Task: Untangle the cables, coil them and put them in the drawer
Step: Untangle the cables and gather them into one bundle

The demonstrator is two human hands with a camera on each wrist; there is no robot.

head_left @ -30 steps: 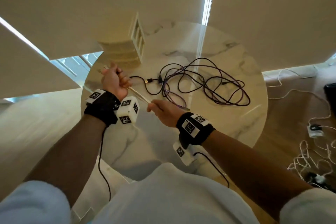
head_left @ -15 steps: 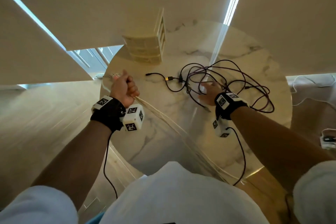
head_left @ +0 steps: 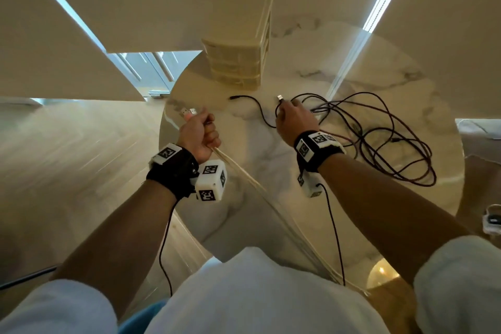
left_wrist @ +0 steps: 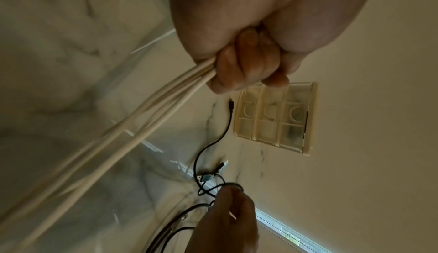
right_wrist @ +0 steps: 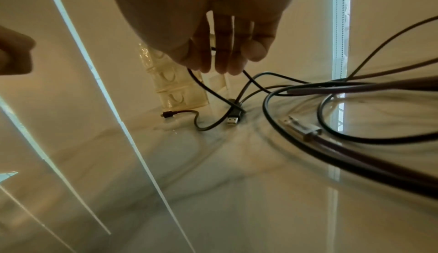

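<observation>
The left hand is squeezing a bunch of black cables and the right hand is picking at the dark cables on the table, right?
Not quite. The cables gripped in the left hand are white cables, not black; the left wrist view shows them clearly. The rest is right: the right hand is picking at the dark cables on the marble table.
</observation>
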